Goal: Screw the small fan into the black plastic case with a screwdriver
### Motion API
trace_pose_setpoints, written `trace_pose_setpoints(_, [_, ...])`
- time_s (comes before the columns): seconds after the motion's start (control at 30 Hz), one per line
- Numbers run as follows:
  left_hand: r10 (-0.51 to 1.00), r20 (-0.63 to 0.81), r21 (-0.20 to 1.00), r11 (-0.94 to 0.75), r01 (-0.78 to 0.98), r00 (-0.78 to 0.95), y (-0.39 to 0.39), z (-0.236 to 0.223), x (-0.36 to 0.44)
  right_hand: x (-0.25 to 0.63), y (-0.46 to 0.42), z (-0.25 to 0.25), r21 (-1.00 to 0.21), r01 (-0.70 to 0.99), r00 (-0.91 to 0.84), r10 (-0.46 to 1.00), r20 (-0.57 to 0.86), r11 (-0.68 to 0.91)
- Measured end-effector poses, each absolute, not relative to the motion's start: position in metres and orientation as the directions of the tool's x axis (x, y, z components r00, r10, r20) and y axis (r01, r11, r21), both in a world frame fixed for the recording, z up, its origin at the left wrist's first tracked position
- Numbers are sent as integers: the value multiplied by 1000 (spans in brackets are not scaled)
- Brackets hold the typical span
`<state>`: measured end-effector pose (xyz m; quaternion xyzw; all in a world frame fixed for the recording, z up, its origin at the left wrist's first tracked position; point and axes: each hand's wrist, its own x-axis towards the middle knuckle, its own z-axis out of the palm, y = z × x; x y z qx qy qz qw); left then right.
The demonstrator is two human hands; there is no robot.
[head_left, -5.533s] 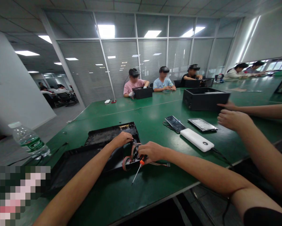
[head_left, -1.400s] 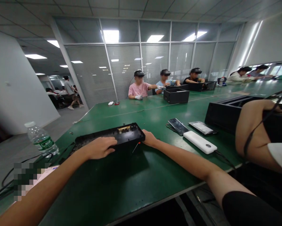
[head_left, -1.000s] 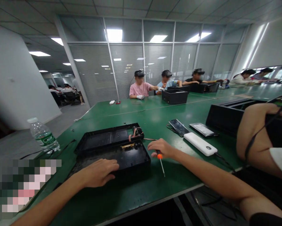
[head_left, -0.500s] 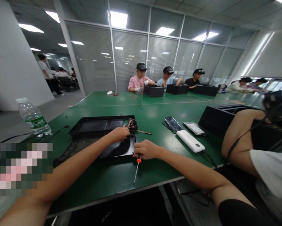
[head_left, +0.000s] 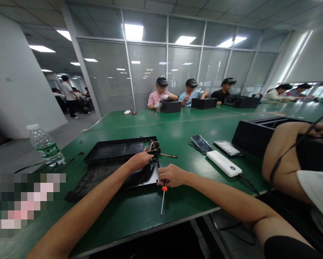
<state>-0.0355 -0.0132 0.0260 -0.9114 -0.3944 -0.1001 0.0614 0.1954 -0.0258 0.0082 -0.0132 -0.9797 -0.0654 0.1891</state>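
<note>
Inspector: Count on the green worktop (head_left: 183, 133), near end: one opened black case (head_left: 118, 162), one orange-handled screwdriver (head_left: 163, 196), one bundle of striped ribbon cable (head_left: 152, 146), one water bottle (head_left: 45, 145), two dark phones or drives (head_left: 201, 143) lying side by side, one white power bank (head_left: 223, 163).

Clerk: Hands?

Inspector: Left hand (head_left: 139, 160) lies on the case's near half by the cable bundle, forearm stretched across from the lower left; whether it grips anything there, I cannot tell. Right hand (head_left: 173, 175) is clenched round the screwdriver's handle at the case's right front corner, shaft pointing down toward the worktop's near edge.

Clerk: Others present?

Inspector: One bare arm (head_left: 280, 158) at far right, beside a black box (head_left: 255, 133). Three seated persons opposite, each at a black box; more beyond.

Clerk: Any writing?

Inspector: Bottle carries a green label; text too small to read. Nothing else legible.
</note>
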Motion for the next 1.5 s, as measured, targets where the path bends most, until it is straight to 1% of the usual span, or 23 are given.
trace_pose_setpoints(0.13, [668, 327, -79, -686, 723, 669, -10, 24, -38, 196, -24, 11, 83, 35, -922, -1, 388, 996])
trace_pose_setpoints(0.3, [663, 326, -98, -685, 722, 674, -5, 18, -36, 196, -21, 10, 63, 37, -914, 8, 406, 997])
trace_pose_setpoints(0.4, [675, 348, -84, -669, 739, 651, -7, 22, -32, 196, -21, 9, 53, 37, -909, 12, 417, 998])
trace_pose_setpoints(0.53, [673, 361, -37, -682, 730, 646, -9, 32, -27, 196, -21, 9, 46, 31, -903, 9, 429, 998])
trace_pose_setpoints(0.67, [665, 310, -13, -711, 703, 679, -1, 36, -21, 196, -21, 8, 30, 49, -902, 31, 430, 998])
trace_pose_setpoints(0.8, [703, 265, -2, -684, 730, 660, 10, 30, -19, 196, -19, 6, 11, 60, -901, 49, 430, 998])
trace_pose_setpoints(1.13, [712, 334, 34, -664, 747, 617, 20, 11, -23, 197, -17, 5, 6, 50, -901, 43, 432, 999])
trace_pose_setpoints(1.33, [745, 357, 72, -623, 779, 564, 25, 6, -21, 198, -18, 6, -6, 54, -905, 51, 421, 999])
trace_pose_setpoints(1.43, [741, 348, 52, -626, 778, 574, 25, 7, -20, 197, -20, 7, -28, 61, -911, 67, 406, 998])
trace_pose_setpoints(1.5, [724, 342, 45, -650, 759, 599, 23, 9, -20, 198, -22, 10, -71, 59, -914, 82, 398, 996])
